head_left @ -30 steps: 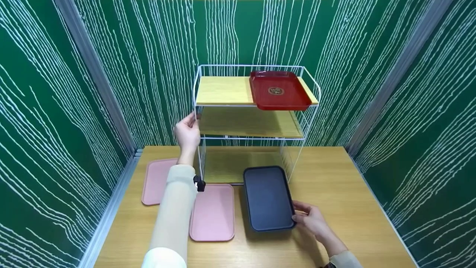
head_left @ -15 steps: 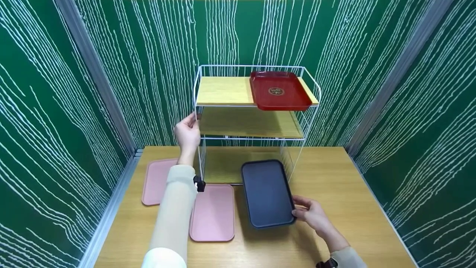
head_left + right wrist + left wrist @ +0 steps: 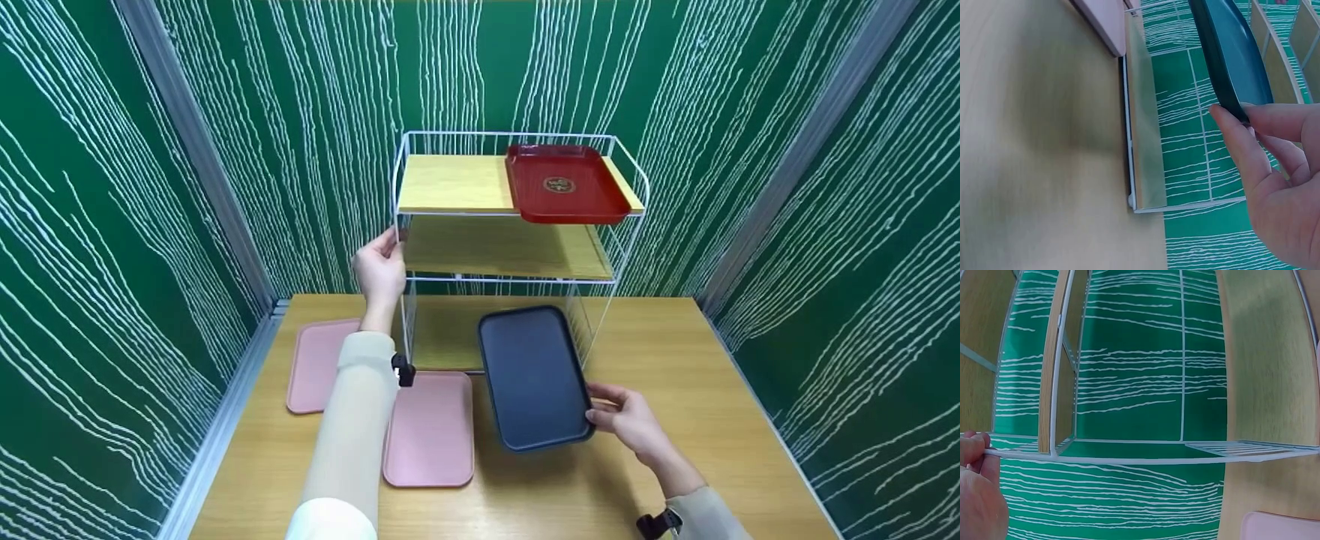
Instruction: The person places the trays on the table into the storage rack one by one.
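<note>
A white wire rack [image 3: 510, 279] with wooden shelves stands on the table. My left hand [image 3: 380, 268] grips its left front upright, level with the middle shelf; the left wrist view shows the fingers [image 3: 976, 445] around the thin wire. With my right hand [image 3: 634, 421] I pinch the right edge of a dark grey tray [image 3: 534, 379], thumb on top. The tray is held in the air before the bottom shelf, a little tilted. In the right wrist view the tray [image 3: 1235, 50] shows its rim between thumb and fingers.
A dark red tray [image 3: 570, 187] lies on the right of the top shelf, its front edge overhanging. Two pink trays lie on the table [image 3: 675, 360]: one pink tray [image 3: 429, 431] before the rack, another pink tray [image 3: 319, 367] to its left, partly behind my left arm.
My right hand has raised the dark grey tray and moved it slightly away from me, toward the rack. My left hand keeps its place on the rack's upright.
</note>
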`<state>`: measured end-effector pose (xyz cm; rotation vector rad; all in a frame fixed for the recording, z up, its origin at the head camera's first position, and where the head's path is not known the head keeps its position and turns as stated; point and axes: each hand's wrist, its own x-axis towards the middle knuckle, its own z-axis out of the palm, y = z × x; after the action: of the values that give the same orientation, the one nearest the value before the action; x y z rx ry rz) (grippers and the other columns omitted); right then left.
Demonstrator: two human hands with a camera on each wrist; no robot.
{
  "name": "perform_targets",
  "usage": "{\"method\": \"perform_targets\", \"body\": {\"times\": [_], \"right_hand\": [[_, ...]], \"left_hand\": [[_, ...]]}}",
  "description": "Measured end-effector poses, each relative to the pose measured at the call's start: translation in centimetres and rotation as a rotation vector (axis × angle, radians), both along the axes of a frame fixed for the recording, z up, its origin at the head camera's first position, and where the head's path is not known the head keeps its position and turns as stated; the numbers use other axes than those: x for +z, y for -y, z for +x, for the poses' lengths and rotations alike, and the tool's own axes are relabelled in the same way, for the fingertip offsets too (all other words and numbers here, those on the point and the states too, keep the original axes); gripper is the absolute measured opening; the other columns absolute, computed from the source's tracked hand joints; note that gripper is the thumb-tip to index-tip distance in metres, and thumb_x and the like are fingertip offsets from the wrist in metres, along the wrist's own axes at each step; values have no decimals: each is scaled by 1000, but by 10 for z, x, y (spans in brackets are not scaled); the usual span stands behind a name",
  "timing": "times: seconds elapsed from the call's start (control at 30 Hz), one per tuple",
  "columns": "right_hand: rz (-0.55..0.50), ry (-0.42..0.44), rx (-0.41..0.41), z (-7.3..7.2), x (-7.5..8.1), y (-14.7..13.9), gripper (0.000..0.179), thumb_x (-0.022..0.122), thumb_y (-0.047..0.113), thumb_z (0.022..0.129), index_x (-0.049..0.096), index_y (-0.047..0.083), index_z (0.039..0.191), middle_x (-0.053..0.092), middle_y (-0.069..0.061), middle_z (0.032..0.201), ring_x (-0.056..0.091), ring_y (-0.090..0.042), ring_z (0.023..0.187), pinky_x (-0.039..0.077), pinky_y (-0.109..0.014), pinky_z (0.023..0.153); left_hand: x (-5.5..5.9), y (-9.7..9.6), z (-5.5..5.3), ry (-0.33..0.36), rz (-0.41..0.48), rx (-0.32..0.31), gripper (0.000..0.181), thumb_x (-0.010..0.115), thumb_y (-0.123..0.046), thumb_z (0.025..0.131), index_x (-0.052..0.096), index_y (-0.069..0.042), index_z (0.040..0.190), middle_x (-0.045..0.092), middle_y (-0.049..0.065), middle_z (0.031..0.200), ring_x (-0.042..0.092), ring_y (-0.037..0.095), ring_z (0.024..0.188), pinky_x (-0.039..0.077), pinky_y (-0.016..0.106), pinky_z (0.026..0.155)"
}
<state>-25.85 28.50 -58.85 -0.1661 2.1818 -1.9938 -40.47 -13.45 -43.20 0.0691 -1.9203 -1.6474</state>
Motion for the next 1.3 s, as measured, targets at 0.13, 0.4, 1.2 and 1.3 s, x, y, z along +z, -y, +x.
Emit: {"method": "perform_targets", "body": {"times": [0.13, 0.4, 1.2, 1.3], "right_hand": [[-6, -8, 4, -4, 7, 2, 59, 69, -8, 96, 46, -17, 151, 56, -34, 148, 71, -21, 118, 64, -35, 92], [-24, -19, 8, -11, 21, 4, 60, 69, -8, 96, 48, -15, 151, 57, -32, 148, 71, -20, 119, 63, -35, 93], [-44, -31, -15, -25, 79, 8, 60, 67, -10, 97, 49, -8, 154, 61, -28, 145, 75, -21, 109, 64, -36, 93], [-45, -27, -21, -27, 85, 8, 61, 67, -10, 96, 47, -9, 154, 60, -28, 147, 75, -20, 108, 64, -36, 93]], "left_hand": [[0, 0, 0, -4, 6, -6, 34, 67, 6, 101, 72, -1, 134, 75, 14, 129, 73, 26, 120, 59, 29, 100], [1, 0, 0, -5, -4, -3, 34, 68, 6, 101, 72, -3, 134, 75, 14, 128, 74, 25, 118, 59, 27, 100], [0, 1, -1, -29, 10, -11, 31, 68, 5, 102, 73, 0, 131, 76, 15, 125, 75, 27, 116, 60, 30, 100], [-2, 1, -2, -43, 12, -14, 31, 68, 6, 101, 73, 1, 130, 76, 17, 124, 75, 28, 115, 60, 29, 99]]}}
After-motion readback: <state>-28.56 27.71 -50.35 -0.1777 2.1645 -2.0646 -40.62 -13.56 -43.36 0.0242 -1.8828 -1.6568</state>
